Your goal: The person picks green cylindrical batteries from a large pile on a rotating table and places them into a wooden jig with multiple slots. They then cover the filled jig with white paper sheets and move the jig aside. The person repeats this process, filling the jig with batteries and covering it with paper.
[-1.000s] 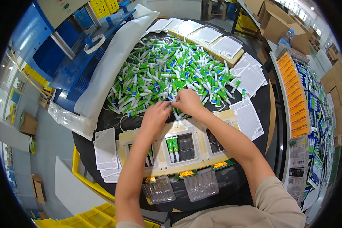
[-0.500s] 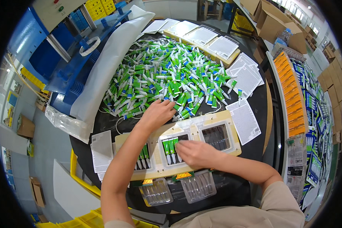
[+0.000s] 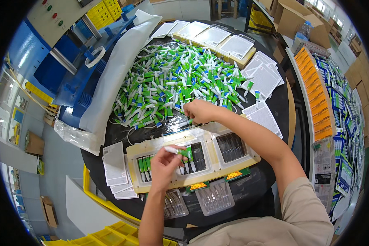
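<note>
My left hand (image 3: 165, 166) is closed on a small green squeeze tube (image 3: 186, 153) with a white cap, held above the middle window of a cream tray (image 3: 143, 146). Upright tubes stand side by side in that window's clear blister; its right part shows bare slots. More green tubes (image 3: 144, 166) fill the left window, partly behind my left hand. The right window holds a clear blister (image 3: 231, 146) without tubes. Beyond the tray, my right hand (image 3: 203, 111) pinches another small tube (image 3: 185, 123) at the near edge of a large pile of tubes (image 3: 184, 78).
Clear blisters (image 3: 215, 201) with green-orange cards hang at the tray's near edge. Printed white cards (image 3: 115, 166) lie left and right of it. A second cream tray (image 3: 244, 61) stands at the back. A blue machine (image 3: 76, 88) borders the left; packed goods (image 3: 340, 164) the right.
My left hand has come back from the pile to the middle window with a tube. My right hand has gone from that window to the pile. The tray sits slightly turned.
</note>
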A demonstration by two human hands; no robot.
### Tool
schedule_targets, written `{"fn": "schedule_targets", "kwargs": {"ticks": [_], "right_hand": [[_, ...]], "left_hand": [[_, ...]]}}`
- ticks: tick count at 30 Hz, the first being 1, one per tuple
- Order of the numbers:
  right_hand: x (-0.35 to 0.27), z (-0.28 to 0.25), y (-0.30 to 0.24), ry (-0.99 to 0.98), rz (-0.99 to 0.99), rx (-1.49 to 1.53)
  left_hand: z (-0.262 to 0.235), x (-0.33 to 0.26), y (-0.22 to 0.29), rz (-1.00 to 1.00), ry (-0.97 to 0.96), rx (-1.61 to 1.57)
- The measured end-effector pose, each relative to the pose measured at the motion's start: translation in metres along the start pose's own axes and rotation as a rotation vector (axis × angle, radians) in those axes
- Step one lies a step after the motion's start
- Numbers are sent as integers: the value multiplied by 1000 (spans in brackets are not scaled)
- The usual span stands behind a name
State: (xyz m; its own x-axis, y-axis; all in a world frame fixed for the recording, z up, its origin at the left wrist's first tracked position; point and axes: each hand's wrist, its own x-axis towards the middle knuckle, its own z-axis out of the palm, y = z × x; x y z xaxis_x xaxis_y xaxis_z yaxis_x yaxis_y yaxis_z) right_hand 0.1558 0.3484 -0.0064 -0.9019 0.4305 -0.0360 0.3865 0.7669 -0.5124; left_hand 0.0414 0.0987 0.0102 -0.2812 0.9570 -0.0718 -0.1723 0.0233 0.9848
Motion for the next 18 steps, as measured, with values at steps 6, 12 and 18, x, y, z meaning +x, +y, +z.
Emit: {"fn": "schedule_targets", "kwargs": {"ticks": [6, 12, 18], "right_hand": [[-111, -14, -22, 580, -87, 375], [-178, 30, -57, 649, -275, 33], [-175, 47, -67, 581, -327, -48]], "left_hand": [[23, -23, 2, 510, -185, 862], [30, -25, -18, 777, -274, 1421], [21, -36, -17, 647, -225, 1471]]}}
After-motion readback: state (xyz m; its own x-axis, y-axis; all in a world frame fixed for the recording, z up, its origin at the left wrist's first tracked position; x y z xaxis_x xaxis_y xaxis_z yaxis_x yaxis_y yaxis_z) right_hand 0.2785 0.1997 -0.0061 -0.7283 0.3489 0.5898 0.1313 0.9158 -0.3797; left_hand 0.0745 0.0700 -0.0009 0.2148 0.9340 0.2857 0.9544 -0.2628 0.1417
